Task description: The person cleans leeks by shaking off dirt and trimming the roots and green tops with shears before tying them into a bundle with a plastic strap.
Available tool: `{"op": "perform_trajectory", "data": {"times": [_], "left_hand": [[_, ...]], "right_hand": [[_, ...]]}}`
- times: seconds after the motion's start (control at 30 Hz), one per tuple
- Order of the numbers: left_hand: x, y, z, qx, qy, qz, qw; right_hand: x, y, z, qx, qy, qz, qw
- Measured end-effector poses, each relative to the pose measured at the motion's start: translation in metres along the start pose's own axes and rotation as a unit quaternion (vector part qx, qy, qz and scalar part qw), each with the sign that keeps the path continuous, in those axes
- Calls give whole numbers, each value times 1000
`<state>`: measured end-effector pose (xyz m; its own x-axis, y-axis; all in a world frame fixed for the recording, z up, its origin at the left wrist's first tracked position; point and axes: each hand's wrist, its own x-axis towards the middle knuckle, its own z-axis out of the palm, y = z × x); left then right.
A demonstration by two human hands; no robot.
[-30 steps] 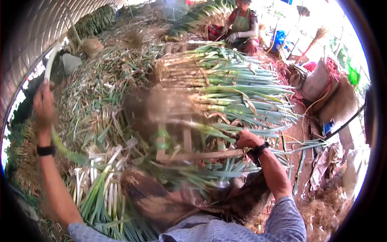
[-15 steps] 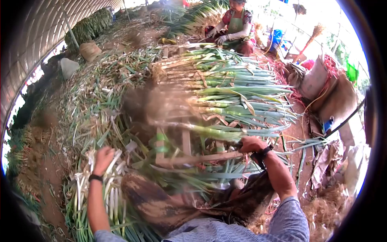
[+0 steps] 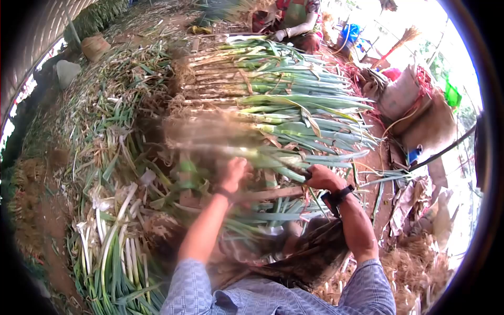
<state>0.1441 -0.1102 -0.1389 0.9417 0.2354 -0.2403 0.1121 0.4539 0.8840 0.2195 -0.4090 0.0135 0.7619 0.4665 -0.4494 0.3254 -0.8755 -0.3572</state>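
Note:
Long green onions (image 3: 294, 110) lie side by side across a low wooden rack (image 3: 278, 193), roots to the left and leaves to the right. At the near edge of the row, my left hand (image 3: 234, 174) is just below the pale stalk of the nearest onion (image 3: 247, 152); its fingers are blurred and partly hidden. My right hand (image 3: 324, 177) is closed around a slim dark thing (image 3: 303, 171) by that onion's leaves; what it is I cannot make out. To the lower left, stripped green onions (image 3: 118, 247) with white stems lie in a pile.
Leaf scraps (image 3: 105, 121) cover the ground on the left. Across the rack sits a co-worker with a gloved hand (image 3: 279, 35). Stuffed sacks (image 3: 404, 100) stand at the right, with crumpled sheeting (image 3: 412, 205) below them. Dry root trimmings (image 3: 404, 273) lie at the lower right.
My left hand has moved from the stripped pile up and right to the nearest onion on the rack. My right hand stays by its leaves. The whole view has shifted slightly.

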Motion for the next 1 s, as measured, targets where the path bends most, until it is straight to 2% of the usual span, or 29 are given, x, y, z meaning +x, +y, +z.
{"op": "perform_trajectory", "data": {"times": [0.1, 0.13, 0.27, 0.37, 0.4, 0.5, 0.53, 0.57, 0.67, 0.77, 0.8, 0.9, 0.93, 1.0], "left_hand": [[16, -4, 10, -1, 93, -29, 995], [26, -3, 10, 133, 150, -24, 979], [34, 6, 11, -54, 192, -38, 979], [40, 3, 14, -109, 161, 16, 981], [39, 2, 16, -164, 178, -9, 970], [44, -11, 4, -230, 150, -30, 961], [34, -20, -6, -191, 70, 6, 979], [26, -30, -11, -210, 98, -19, 973], [-11, -45, -14, -218, 73, -50, 972], [-34, -46, -14, -134, 9, 55, 989], [-37, -45, -11, -232, 44, 4, 972], [-70, -38, 1, -254, 9, -76, 964], [-89, -17, 17, -221, 26, -63, 973], [-85, -38, 14, -221, 6, -33, 975]], "right_hand": [[-10, -7, -14, -21, -79, -18, 996], [-10, -3, -13, 2, -81, -34, 996], [-5, 11, -15, 17, -16, -16, 1000], [-7, 8, -13, 31, -21, -38, 999], [-8, 6, -14, 33, -26, -49, 998], [-4, 8, -9, 16, -10, -59, 998], [-6, 5, -8, 10, 7, -79, 997], [-7, 2, -7, 4, 5, -86, 996], [-14, -13, -4, -28, -19, -123, 992], [-18, -33, 1, -29, -53, -143, 988], [-18, -34, 3, -35, -55, -148, 987], [-9, -38, 9, -39, -43, -169, 984], [-8, -38, 10, -33, -32, -176, 983], [-13, -48, 9, -35, -19, -164, 986]]}}
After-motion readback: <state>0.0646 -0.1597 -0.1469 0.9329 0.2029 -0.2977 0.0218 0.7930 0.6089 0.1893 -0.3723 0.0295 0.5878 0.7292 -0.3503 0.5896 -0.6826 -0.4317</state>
